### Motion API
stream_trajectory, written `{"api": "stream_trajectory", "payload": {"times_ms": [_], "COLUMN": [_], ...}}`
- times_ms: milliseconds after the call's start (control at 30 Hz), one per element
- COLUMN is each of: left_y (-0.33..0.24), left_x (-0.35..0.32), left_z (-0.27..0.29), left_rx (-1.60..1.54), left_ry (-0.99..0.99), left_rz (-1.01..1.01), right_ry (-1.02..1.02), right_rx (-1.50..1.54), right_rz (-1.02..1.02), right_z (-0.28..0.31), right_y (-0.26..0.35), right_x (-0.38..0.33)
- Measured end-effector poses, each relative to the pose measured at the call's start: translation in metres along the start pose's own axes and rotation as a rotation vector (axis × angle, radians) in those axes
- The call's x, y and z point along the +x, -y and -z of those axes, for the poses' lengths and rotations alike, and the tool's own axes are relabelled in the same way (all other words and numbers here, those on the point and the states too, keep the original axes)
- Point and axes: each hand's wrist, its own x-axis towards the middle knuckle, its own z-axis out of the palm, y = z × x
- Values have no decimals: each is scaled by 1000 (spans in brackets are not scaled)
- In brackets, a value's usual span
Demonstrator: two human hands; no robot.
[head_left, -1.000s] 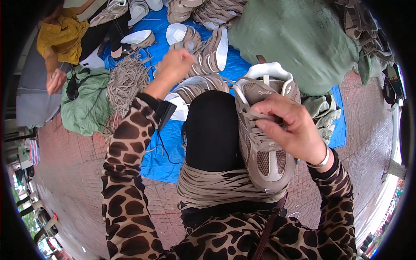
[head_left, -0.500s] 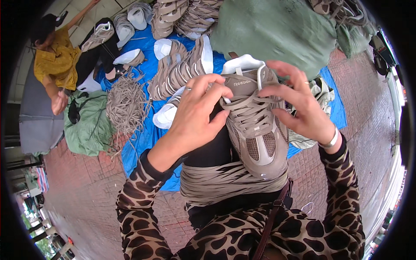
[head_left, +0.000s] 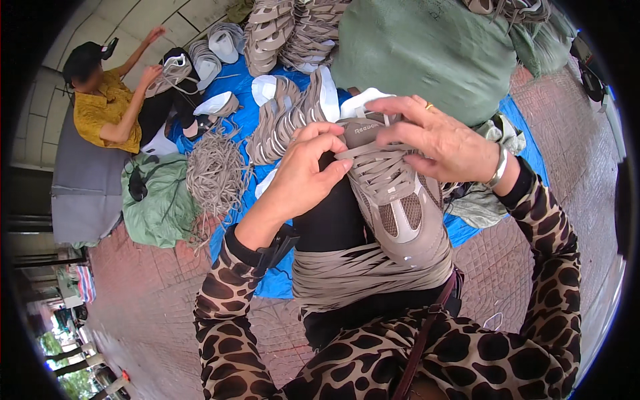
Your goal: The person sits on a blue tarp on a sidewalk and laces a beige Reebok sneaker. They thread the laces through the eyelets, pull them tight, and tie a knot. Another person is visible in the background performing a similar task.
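A taupe and grey sneaker (head_left: 417,243) rests on my lap, toe toward me, its upper part laced with a flat taupe shoelace (head_left: 383,175). At the left edge of the lacing, my left hand (head_left: 303,167) pinches the shoelace between thumb and fingers. My right hand (head_left: 453,143) reaches over the shoe's right side, its fingers bent onto the shoelace below the tongue (head_left: 362,131); its fingertips partly cover the top eyelets. A bundle of taupe laces (head_left: 360,280) lies across my thighs.
Nested sneakers (head_left: 283,130) and a heap of loose laces (head_left: 217,170) lie around the blue tarp (head_left: 272,287). Ahead stands a big green sack (head_left: 420,60); a smaller green bag (head_left: 157,213) is at left. A person in a yellow shirt (head_left: 110,110) handles another sneaker (head_left: 175,73).
My right hand has moved left and down from the shoe's collar onto the lacing. My left hand stays at the lace. The other person has brought a lowered hand up to their sneaker.
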Motion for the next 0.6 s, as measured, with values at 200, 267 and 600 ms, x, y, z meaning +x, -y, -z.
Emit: {"api": "stream_trajectory", "payload": {"times_ms": [200, 267, 600], "left_y": [-3, -7, -23], "left_x": [0, -1, -27], "left_z": [1, 3, -17], "left_rx": [61, 98, 194], "left_ry": [4, 6, -7], "left_rz": [-9, -6, -101], "right_ry": [-172, -191, 138], "right_rx": [-85, 162, 527], "right_rz": [75, -37, -56], "right_z": [-17, -18, 3], "right_y": [-2, -4, -16], "right_x": [-6, -7, -10]}}
